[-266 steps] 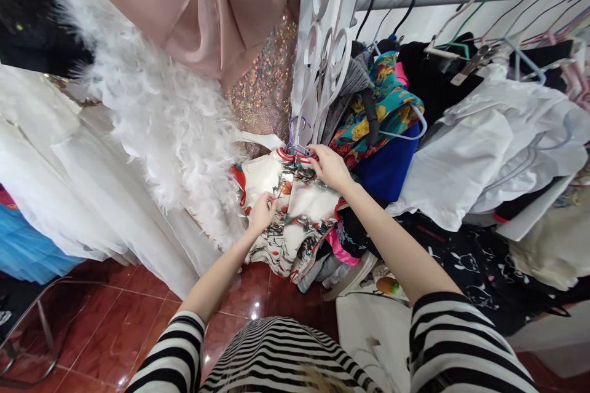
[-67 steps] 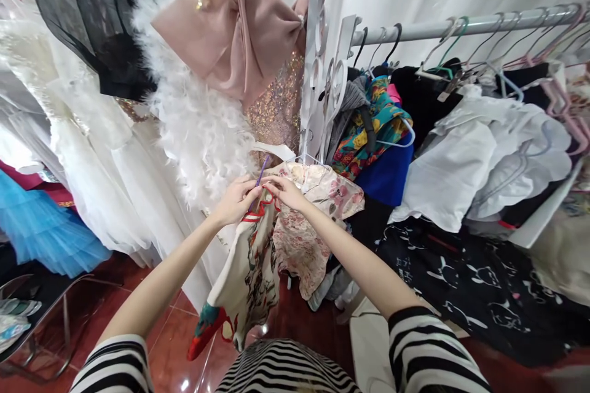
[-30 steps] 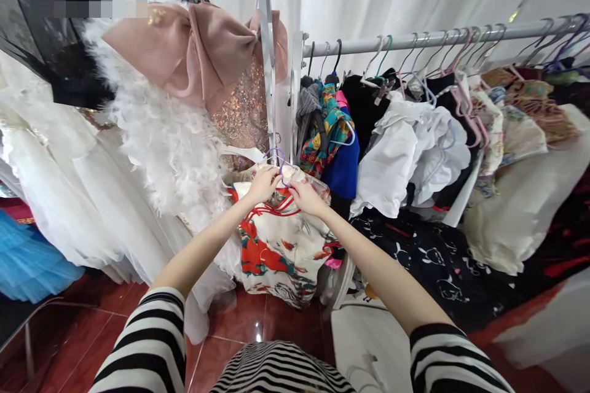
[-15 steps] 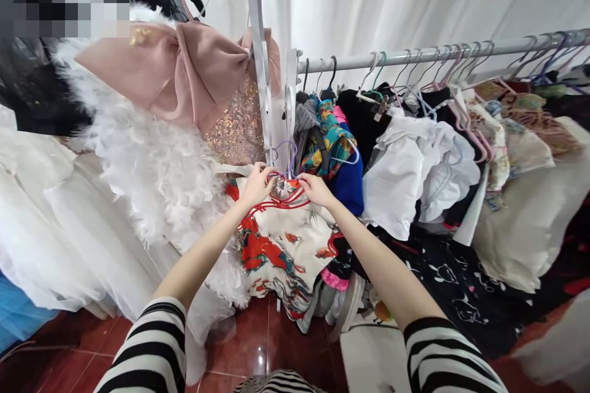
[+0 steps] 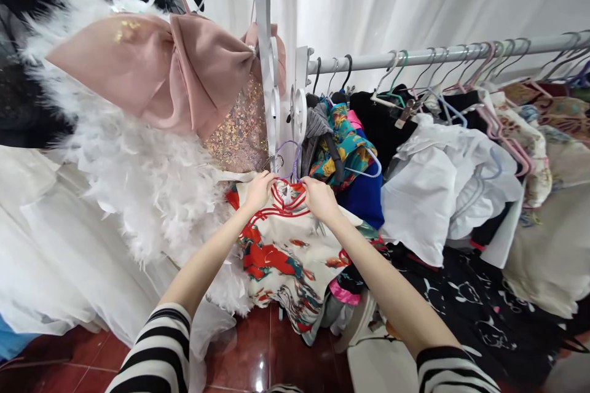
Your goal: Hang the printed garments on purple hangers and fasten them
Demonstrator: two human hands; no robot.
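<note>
A cream dress (image 5: 295, 242) with red and teal print and red piping hangs in front of me. A purple hanger (image 5: 293, 156) shows above its collar. My left hand (image 5: 260, 189) is closed on the left side of the dress collar, fingers pinched at the red edge. On the other side of the neckline, my right hand (image 5: 319, 196) pinches the collar too. The neck opening lies between the two hands. Fingertips partly hide the collar's edge.
Beside the dress on the left hang a white feathered garment (image 5: 138, 166) and a pink bow dress (image 5: 207, 67). A grey rail (image 5: 415, 56) at right carries several clothes, among them white blouses (image 5: 426, 190). Below stands a white stool (image 5: 382, 365) on red floor tiles (image 5: 244, 350).
My hands have stayed at the collar, the right one turning a little and gripping more of its edge. The neckline sits straighter. The view has shifted slightly closer to the rack.
</note>
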